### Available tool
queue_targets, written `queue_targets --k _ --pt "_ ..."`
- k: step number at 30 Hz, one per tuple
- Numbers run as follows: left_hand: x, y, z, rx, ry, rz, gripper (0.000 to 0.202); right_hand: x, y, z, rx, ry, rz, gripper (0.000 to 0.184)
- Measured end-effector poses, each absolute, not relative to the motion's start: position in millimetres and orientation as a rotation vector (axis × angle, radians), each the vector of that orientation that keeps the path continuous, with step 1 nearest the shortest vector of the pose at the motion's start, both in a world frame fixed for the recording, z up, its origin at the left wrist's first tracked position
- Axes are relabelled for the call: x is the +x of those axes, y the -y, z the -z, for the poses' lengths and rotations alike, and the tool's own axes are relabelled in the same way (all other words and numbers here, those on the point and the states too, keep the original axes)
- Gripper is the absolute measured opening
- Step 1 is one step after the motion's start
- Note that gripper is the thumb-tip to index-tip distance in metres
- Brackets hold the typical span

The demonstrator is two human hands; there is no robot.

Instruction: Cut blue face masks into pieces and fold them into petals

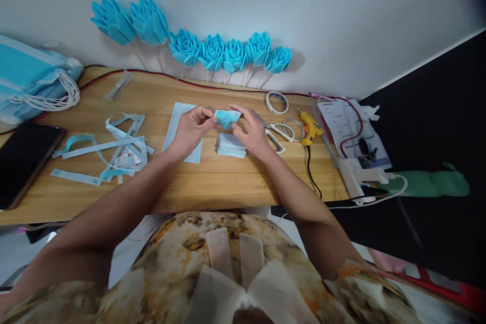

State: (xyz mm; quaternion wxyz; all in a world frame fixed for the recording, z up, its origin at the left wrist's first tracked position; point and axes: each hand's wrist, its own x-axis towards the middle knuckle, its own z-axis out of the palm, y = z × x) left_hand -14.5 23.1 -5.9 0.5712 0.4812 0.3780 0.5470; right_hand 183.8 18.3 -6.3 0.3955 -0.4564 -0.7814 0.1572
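Both hands meet over the middle of the wooden table point(212, 182). My left hand point(192, 129) and my right hand point(250, 131) each pinch one end of a small folded blue piece point(227, 117), held just above the tabletop. Right under it lies a small stack of cut blue squares point(231, 145). A flat pale blue sheet point(175, 126) lies beneath my left hand.
Blue strip offcuts point(114, 149) lie at the left, beside a dark tablet point(23, 159) and a pile of face masks point(34, 81). Scissors point(279, 134), a tape roll point(276, 102) and a yellow glue gun point(310, 129) are at the right. Several blue fabric flowers point(212, 53) lean on the wall.
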Motion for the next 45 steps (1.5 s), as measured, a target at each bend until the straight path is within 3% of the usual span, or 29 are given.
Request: queue_targets --k 5,14,23,28,33,38,45 --pt "-15.0 -22.6 6.2 1.186 -0.843 -1.238 0.032 182.8 -18.5 7.8 -1.128 1.988 -0.383 0.046" --pt "-16.4 -15.0 2.3 1.564 -0.898 -1.334 0.010 182.6 -17.3 5.7 -1.117 1.978 -0.377 0.045" --pt "-19.7 -11.8 -4.9 2.006 -0.901 -1.318 0.012 183.9 -18.3 4.6 -1.079 1.995 -0.389 0.041" --pt "-16.3 -12.6 -1.0 1.644 -1.067 -1.343 0.008 183.9 -18.3 4.2 -1.100 1.944 -0.441 0.040" --pt "-12.8 -18.8 6.5 1.117 -0.930 -1.285 0.023 184.6 -15.7 0.3 -1.078 1.945 -0.587 0.044" --pt "-9.6 -15.6 7.2 1.031 -0.849 -1.195 0.022 183.1 -14.5 1.0 -1.090 1.961 -0.608 0.050" --pt "-9.0 -15.8 10.5 0.964 -0.794 -1.191 0.024 181.9 -17.1 7.3 -1.155 1.901 -0.545 0.043"
